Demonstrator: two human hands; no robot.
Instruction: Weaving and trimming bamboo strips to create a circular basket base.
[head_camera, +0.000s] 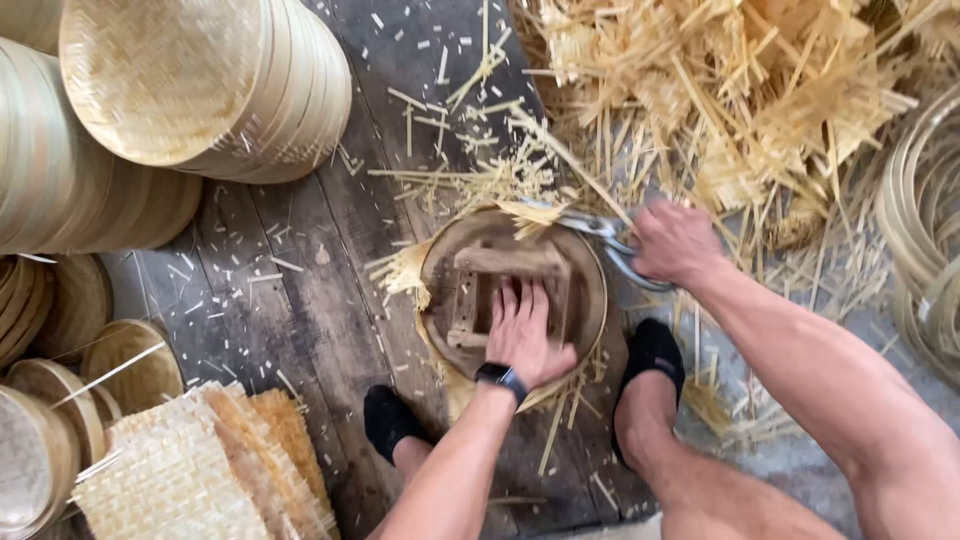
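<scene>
Left hand (522, 335) presses flat, fingers apart, inside the round frame (592, 300); right hand (675, 243), fingers clamped on shears (600, 232), cuts at its rim.

I see no packages, labels or signs anywhere on this floor. The only screen is the small dark smartwatch (502, 377) strapped round my left wrist, its face blank.

Bare arms, black wristband (502, 377), black socks (652, 350)

shears (600, 232): handles hidden in right hand (672, 240) | hoops (925, 220): cut off right
</scene>
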